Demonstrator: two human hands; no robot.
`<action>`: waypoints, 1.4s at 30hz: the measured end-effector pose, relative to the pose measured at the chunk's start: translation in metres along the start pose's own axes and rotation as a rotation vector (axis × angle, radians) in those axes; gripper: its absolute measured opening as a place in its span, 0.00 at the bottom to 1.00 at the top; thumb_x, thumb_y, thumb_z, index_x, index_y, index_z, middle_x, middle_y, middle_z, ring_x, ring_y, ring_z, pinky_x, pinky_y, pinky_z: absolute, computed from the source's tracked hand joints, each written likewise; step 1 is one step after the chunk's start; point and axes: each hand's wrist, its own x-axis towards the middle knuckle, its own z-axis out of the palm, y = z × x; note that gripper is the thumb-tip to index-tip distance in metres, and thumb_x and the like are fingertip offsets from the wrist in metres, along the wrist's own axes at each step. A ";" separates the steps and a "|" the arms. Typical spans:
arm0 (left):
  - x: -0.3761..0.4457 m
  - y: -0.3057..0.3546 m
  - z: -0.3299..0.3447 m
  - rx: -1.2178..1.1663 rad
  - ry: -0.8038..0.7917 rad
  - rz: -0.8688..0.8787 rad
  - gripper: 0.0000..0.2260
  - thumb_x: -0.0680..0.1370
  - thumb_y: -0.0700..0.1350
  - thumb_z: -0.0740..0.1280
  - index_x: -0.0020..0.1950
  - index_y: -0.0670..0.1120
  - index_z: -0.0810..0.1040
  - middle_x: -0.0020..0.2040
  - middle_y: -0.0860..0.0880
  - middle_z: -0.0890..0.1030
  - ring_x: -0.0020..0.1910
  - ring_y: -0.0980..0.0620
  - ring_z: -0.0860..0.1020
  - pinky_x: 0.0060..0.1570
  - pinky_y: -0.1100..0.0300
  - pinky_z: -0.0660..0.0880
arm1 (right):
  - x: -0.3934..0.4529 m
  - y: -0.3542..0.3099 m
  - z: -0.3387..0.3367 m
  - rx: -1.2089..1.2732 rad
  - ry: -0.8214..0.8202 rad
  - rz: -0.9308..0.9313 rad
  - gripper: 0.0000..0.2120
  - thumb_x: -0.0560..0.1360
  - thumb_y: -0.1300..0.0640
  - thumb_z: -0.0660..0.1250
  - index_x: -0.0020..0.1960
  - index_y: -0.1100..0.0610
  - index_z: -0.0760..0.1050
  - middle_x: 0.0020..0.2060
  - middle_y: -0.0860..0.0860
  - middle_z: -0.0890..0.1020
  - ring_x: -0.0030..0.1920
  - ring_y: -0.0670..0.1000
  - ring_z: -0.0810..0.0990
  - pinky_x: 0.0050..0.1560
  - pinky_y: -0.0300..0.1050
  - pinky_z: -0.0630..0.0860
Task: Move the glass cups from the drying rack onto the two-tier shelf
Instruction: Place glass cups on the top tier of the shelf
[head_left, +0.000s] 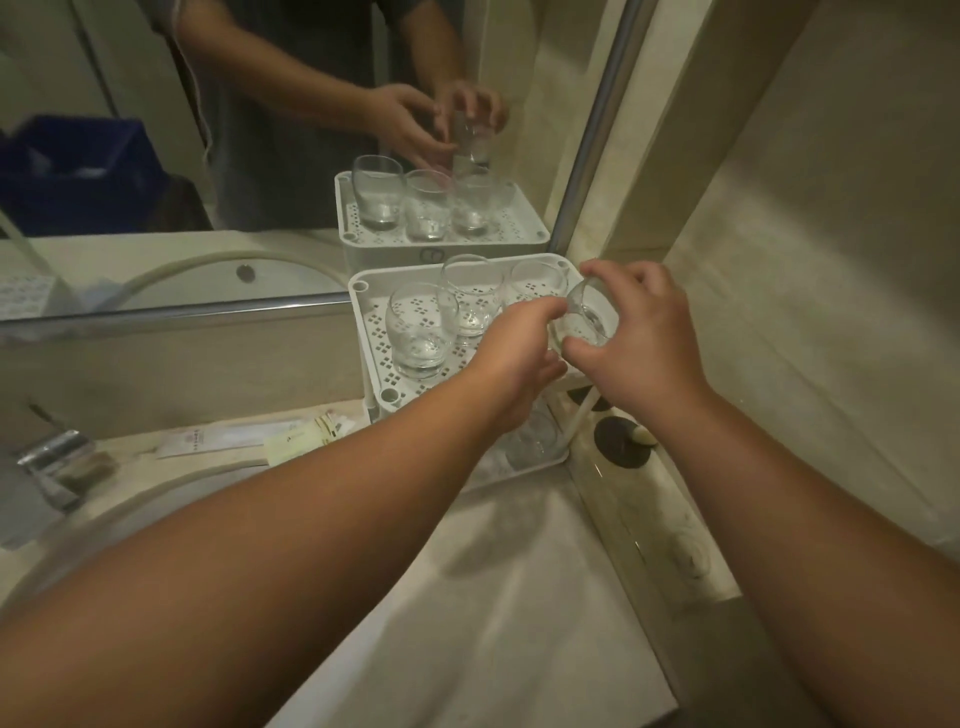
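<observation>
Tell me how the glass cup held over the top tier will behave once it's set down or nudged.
The glass cup looks thin-walled, so probably fragile if knocked against its neighbours. Its smooth, rounded sides may be slippery; both the right hand and left hand grip it. The narrower base suggests it could tip on the perforated shelf.

The two-tier shelf (363, 312) is white, its top tray pierced with small holes set in diamond-shaped clusters. The glass cups (418, 332) on it are clear and colourless, as is the cup (587, 325) held above the tray's right side. The counter (519, 597) is pale cream stone with faint mottling, and the wall (831, 260) beside it is beige. The mirror frame (171, 312) is shiny silver. In the mirror, a deep blue bin (78, 171) shows at the left. A small packet (306, 439) on the counter is pale yellow.
</observation>
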 end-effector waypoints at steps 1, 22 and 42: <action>0.003 0.000 0.000 -0.012 0.007 -0.006 0.15 0.79 0.47 0.65 0.65 0.45 0.75 0.53 0.49 0.72 0.49 0.45 0.78 0.51 0.53 0.79 | 0.003 0.001 0.003 -0.007 -0.008 0.006 0.31 0.65 0.49 0.74 0.66 0.41 0.71 0.53 0.43 0.68 0.59 0.53 0.70 0.53 0.42 0.68; 0.049 -0.005 0.010 -0.077 0.099 0.009 0.06 0.78 0.47 0.65 0.54 0.49 0.79 0.48 0.54 0.76 0.50 0.52 0.77 0.59 0.53 0.75 | 0.052 0.024 0.041 -0.029 -0.222 0.168 0.34 0.68 0.45 0.75 0.72 0.39 0.67 0.62 0.50 0.72 0.65 0.56 0.66 0.54 0.43 0.63; -0.010 -0.024 -0.014 0.236 0.227 0.440 0.15 0.68 0.44 0.66 0.54 0.48 0.82 0.51 0.53 0.82 0.43 0.59 0.81 0.50 0.50 0.81 | -0.015 0.003 0.037 -0.036 -0.100 0.089 0.42 0.69 0.46 0.74 0.77 0.41 0.57 0.79 0.57 0.43 0.76 0.61 0.56 0.68 0.54 0.67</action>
